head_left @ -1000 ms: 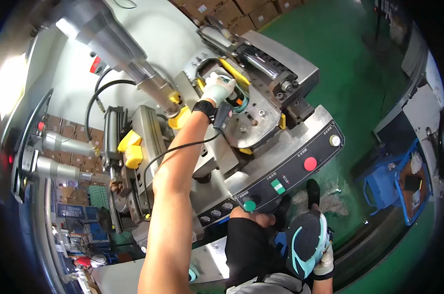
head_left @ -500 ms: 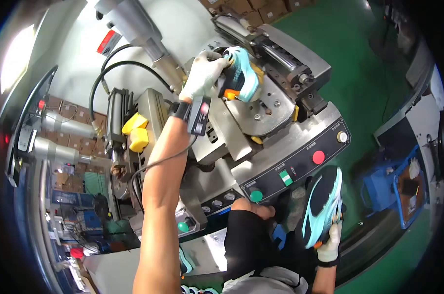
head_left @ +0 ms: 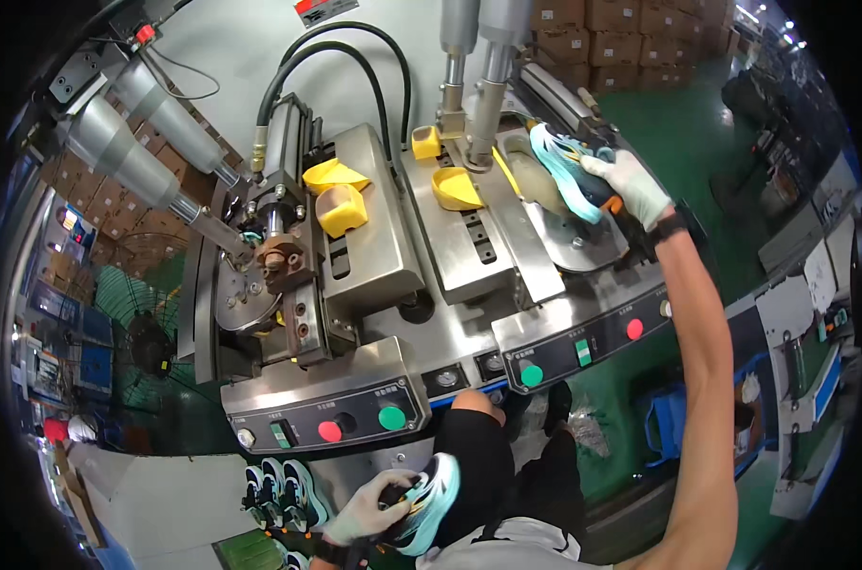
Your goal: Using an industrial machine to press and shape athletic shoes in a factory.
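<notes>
My right hand [head_left: 632,186], in a white glove, is closed on a sneaker [head_left: 566,176] with a light-blue sole and dark upper. It holds that sneaker over the metal plate [head_left: 580,251] of the machine's right station, beside a pale rounded form [head_left: 537,180]. Low in front of me, left of my knees, my gloved left hand [head_left: 366,511] grips a second sneaker [head_left: 437,505] by its upper, the pale-blue sole facing right. Part of that sneaker's upper is hidden by my fingers.
The left station [head_left: 244,294] has metal cylinders and yellow pads [head_left: 341,209]. Control panels with red and green buttons [head_left: 391,418] run along the machine's front. Several sneakers [head_left: 303,496] stand in a row at lower left. A blue crate [head_left: 667,423] sits on the floor.
My left hand has moved from the right station down to lower left with a sneaker. My right hand has risen from low right to the station with the other. The view has turned left.
</notes>
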Demonstrator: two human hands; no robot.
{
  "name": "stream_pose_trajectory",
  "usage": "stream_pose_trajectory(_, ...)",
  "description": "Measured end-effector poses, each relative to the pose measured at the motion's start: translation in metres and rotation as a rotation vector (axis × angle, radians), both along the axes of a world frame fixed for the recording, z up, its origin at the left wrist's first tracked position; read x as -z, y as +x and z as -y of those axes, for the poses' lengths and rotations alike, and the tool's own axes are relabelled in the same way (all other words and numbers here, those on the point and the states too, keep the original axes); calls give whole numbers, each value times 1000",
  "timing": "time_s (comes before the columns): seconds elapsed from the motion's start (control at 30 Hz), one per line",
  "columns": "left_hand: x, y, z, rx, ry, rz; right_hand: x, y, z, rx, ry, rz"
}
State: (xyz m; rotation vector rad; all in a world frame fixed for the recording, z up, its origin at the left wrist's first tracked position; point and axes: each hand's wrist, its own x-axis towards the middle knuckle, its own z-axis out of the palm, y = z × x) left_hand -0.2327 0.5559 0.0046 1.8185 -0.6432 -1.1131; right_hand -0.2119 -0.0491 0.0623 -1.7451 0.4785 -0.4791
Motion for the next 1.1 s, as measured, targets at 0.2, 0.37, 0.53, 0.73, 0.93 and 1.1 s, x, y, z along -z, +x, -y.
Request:
stream_pose_trajectory(0.2, 85, -24, -106, -267, 318, 461, 98, 138, 11, 325, -806, -548)
stream_pose_trajectory(0.37, 155, -44, -86, -461, 453, 706, 117, 154, 28, 232, -798, -608)
stream_pose_trajectory(0.53, 170, -43, -88, -571, 287, 736, 52, 106, -24, 161, -610, -508)
stream_pose_trajectory(0.73, 203, -73, -127, -934, 53, 177, 80, -52, -243, 37, -528, 65)
stream_pose_trajectory(0.93, 186, -54, -119, -861, 43, 46, 190, -115, -280, -91, -1056, -372)
stream_pose_trajectory(1.1, 111, -62, -84, -707, -106, -30, 140, -168, -315, -196, -654, -228)
